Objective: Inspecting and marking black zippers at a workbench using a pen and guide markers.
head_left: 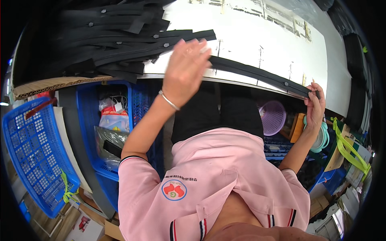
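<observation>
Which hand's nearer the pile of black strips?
Left. The left hand, blurred, is beside the right-hand ends of the pile of black strips; the right hand is farther right, holding one black strip's end.

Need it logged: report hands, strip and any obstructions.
Right hand pinching strip near end. Left hand blurred, contact unclear. Strip by near edge of table. Pile beside left hand.

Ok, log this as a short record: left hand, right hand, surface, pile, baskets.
Left hand: blurred, at the left part of a black strip; grip unclear
Right hand: holds the strip's right end
Surface: white board with dark marks
Pile: black strips, upper left
Baskets: blue basket far left, purple basket right
</observation>
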Available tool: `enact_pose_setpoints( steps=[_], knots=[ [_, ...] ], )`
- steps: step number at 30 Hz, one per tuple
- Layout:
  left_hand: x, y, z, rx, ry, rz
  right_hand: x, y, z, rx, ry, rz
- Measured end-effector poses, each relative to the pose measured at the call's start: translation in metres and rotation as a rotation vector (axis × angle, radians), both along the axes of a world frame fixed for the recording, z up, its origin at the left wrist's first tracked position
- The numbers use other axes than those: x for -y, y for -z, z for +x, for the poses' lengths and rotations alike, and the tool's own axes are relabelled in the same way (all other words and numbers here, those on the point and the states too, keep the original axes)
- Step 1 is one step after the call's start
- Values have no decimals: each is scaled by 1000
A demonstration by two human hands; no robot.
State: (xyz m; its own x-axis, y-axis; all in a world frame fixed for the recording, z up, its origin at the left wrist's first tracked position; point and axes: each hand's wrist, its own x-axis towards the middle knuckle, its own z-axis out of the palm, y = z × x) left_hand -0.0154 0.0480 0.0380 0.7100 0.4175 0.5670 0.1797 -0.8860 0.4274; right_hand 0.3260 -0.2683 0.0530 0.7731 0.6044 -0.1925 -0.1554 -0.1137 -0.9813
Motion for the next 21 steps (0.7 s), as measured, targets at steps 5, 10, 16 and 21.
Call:
enact_pose_setpoints(
  steps=[5,10,16,21],
  knots=[
    [37,23,-1,-275,9,-7,6,5,0,-18,10,24],
    [48,21,6,-292,-90,-100,5,0,-2,-28,25,129],
    [46,26,7,-231,-181,-191,5,-10,-7,44,6,148],
    [43,26,2,-342,-210,-99,-11,-9,-10,99,123,58]
  ],
)
